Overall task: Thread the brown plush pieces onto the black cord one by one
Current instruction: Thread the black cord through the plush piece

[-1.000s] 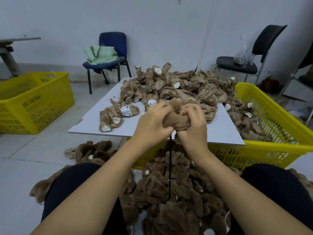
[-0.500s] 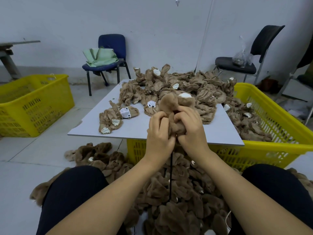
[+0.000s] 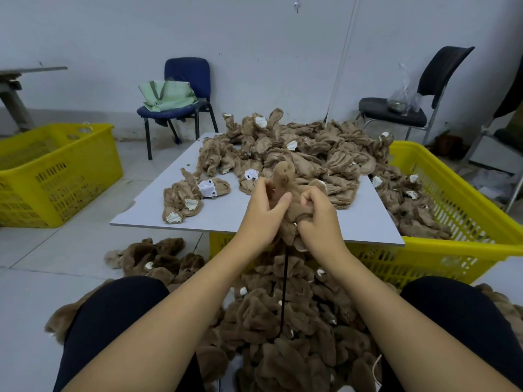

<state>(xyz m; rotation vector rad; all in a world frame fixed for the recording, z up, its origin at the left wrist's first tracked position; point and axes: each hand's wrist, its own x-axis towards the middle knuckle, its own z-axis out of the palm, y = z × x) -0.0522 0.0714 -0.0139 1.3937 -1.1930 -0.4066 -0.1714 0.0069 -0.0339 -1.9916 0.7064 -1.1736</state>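
Both hands hold one brown plush piece [image 3: 285,176] above the near edge of the grey board [image 3: 220,216]. My left hand [image 3: 264,210] pinches its left side and my right hand [image 3: 318,215] grips its lower right part. A black cord [image 3: 284,290] hangs straight down from under the hands into a heap of threaded brown plush pieces [image 3: 283,335] on the floor between my knees. The cord's top end is hidden by the plush and my fingers. A big pile of loose plush pieces [image 3: 311,148] covers the far part of the board.
The board lies across a yellow basket [image 3: 467,236] holding more plush pieces. A second yellow basket [image 3: 56,171] stands at the left. A blue chair [image 3: 186,108] with a green bag and a black chair [image 3: 396,111] stand by the wall. A small plush clump [image 3: 184,199] lies on the board's left.
The plush piece has been turned and stretched upward in my hands. My left hand shifted from covering it to pinching its left side; my right hand slid lower on it.
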